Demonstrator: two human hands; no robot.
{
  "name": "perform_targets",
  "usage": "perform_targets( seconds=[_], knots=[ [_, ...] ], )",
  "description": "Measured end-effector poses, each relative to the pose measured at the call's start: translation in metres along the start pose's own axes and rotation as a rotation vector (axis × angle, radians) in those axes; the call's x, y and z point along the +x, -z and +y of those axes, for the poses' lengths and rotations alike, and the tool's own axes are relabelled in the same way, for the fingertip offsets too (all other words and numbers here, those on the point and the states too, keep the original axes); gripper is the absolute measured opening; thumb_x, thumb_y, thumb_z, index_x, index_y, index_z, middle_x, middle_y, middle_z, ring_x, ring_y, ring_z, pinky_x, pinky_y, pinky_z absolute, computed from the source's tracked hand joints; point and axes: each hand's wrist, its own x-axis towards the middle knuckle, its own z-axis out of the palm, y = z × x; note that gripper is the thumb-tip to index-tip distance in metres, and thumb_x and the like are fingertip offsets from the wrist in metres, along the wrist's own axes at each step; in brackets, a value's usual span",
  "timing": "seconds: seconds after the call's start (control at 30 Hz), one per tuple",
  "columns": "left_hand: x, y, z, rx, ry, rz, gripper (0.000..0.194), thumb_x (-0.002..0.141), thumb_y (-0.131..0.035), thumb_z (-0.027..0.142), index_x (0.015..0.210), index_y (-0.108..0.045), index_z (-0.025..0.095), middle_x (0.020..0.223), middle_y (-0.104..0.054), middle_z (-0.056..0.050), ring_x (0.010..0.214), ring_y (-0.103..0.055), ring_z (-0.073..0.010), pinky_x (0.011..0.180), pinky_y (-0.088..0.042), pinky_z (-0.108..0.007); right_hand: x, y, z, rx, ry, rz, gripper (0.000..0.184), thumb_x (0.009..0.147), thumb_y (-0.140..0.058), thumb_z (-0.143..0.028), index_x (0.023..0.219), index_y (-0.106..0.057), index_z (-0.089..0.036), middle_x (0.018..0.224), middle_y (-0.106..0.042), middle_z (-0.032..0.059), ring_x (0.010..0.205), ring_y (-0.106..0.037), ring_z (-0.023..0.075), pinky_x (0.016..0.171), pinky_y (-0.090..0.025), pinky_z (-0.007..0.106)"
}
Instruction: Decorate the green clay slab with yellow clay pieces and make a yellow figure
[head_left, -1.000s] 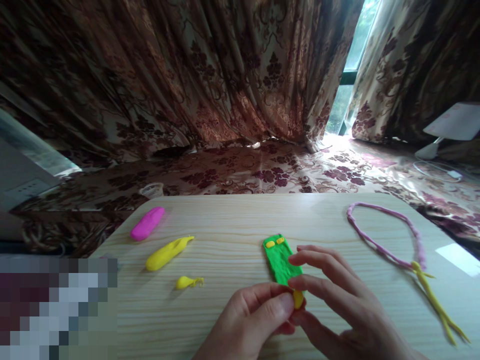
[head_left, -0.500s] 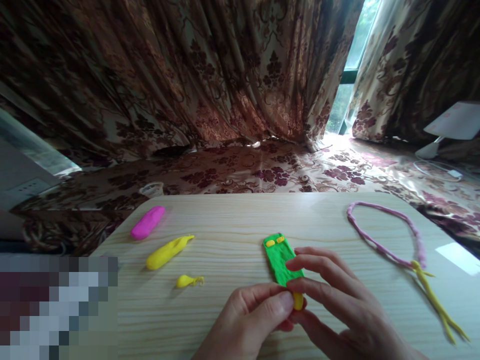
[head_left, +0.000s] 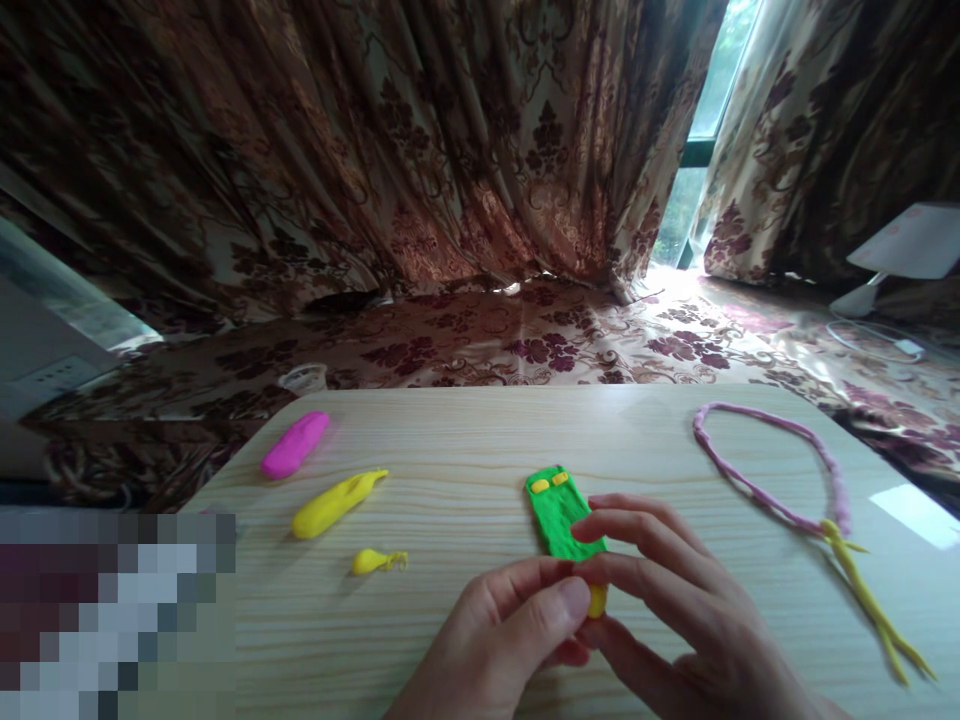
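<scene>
Between the fingertips of both hands is a small piece of yellow modelling clay (head_left: 597, 601), partly hidden by the fingers. My left hand (head_left: 510, 632) pinches it from the left with thumb and forefinger. From the right, my right hand (head_left: 675, 600) closes thumb and forefinger on the same piece, its other fingers raised. Just beyond lies a flat green clay strip (head_left: 562, 515), with two small yellow clay bits (head_left: 540, 486) near its far end. The fingers cover the strip's near end.
At the left lie a pink clay lump (head_left: 295, 445), a long yellow clay lump (head_left: 334, 506) and a smaller yellow clay piece (head_left: 367, 562). A pink clay loop (head_left: 761, 495) with a forked yellow clay tail (head_left: 866, 590) lies right. A clear container (head_left: 303, 378) stands beyond the table (head_left: 480, 420).
The yellow clay between my fingertips has shifted slightly and looks rounder and shorter. Both hands have hardly moved, and the green strip lies in the same place.
</scene>
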Motion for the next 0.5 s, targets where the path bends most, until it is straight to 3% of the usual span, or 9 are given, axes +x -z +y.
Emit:
perform_targets(
  seconds=[0.23,0.4,0.5],
  knots=[
    [-0.0005,0.0025,0.0019,0.063,0.006,0.059,0.024,0.078,-0.062,0.039,0.089,-0.071,0.019,0.086,-0.067,-0.006,0.091,-0.056,-0.0238,0.088,-0.041,-0.04,-0.0008,0.0007,-0.0028,0.043,-0.039,-0.033,0.039,0.07,-0.064,-0.006,0.107,-0.06,-0.018,0.106,-0.061,0.0101,0.112,-0.05,0.0239,0.091,-0.049,0.036],
    [0.0013,0.0037,0.0035,0.126,-0.04,0.022,0.027,0.081,-0.057,0.04,0.082,-0.072,0.018,0.075,-0.065,-0.005,0.08,-0.056,-0.0215,0.081,-0.043,-0.037,-0.0003,0.0024,-0.0032,0.038,-0.035,-0.044,0.019,0.073,-0.062,-0.008,0.089,-0.064,-0.017,0.101,-0.06,0.01,0.11,-0.051,0.023,0.089,-0.049,0.033],
    [0.0011,0.0032,0.0032,0.131,-0.041,0.046,0.023,0.08,-0.059,0.038,0.086,-0.071,0.019,0.077,-0.067,-0.004,0.081,-0.057,-0.0212,0.083,-0.042,-0.037,0.0006,0.0033,-0.0036,0.021,-0.043,-0.042,0.017,0.073,-0.064,-0.011,0.089,-0.063,-0.017,0.1,-0.061,0.01,0.109,-0.051,0.023,0.089,-0.049,0.034]
  ],
)
